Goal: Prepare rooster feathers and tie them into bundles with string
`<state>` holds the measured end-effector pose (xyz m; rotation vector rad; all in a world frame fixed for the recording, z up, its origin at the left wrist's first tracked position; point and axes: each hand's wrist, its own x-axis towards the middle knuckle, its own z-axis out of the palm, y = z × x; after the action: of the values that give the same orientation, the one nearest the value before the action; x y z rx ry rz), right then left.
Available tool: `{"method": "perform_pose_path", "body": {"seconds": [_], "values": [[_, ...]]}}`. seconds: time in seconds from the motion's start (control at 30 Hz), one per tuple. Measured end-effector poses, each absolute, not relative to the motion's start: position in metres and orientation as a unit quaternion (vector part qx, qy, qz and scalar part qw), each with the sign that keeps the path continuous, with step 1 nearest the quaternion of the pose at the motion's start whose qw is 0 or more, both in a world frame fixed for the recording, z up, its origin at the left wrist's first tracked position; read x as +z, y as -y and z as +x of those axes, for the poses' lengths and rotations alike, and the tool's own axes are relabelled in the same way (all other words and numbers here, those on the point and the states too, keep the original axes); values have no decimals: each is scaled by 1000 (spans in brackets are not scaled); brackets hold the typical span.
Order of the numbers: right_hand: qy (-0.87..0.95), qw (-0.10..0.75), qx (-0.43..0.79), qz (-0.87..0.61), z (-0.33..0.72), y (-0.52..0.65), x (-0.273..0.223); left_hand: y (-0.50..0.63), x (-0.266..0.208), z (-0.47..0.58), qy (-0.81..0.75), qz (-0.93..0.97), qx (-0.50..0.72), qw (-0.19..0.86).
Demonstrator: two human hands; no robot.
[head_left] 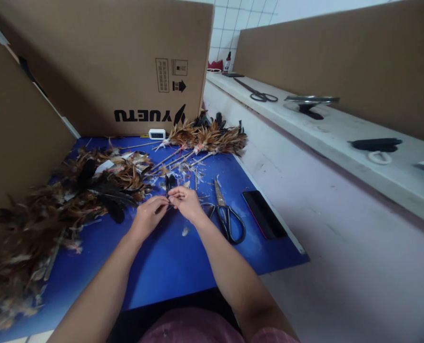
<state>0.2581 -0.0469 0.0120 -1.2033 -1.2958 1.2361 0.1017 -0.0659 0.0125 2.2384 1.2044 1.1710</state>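
My left hand (150,215) and my right hand (185,202) meet over the middle of the blue table (162,271). Fingertips of both hands pinch the lower end of a small dark feather bunch (169,182), which points away from me. How its base is gripped is partly hidden by the fingers. Right of my right hand lie black-handled scissors (226,216), blades pointing away. A heap of brown and black feathers (104,186) spreads to the left of my hands. Beyond them, feather bundles on sticks (204,137) lie at the back, with feather scraps in front.
A black phone (264,214) lies near the table's right edge. A small white digital display (157,134) stands at the back before a large cardboard box (101,62). On the ledge (326,128) at right are long scissors (258,93) and a black-handled item (376,144).
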Motion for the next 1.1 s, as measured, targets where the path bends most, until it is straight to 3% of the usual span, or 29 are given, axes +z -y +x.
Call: {"method": "perform_pose_path", "body": {"seconds": [0.23,0.4,1.1], "values": [[576,458,446,-509,260,50,19,62,7,103,-499,631,429,411],[594,440,431,-518,262,51,20,61,8,106,-490,550,448,507],[606,463,444,-470,262,51,21,62,16,105,-483,455,431,612]]}}
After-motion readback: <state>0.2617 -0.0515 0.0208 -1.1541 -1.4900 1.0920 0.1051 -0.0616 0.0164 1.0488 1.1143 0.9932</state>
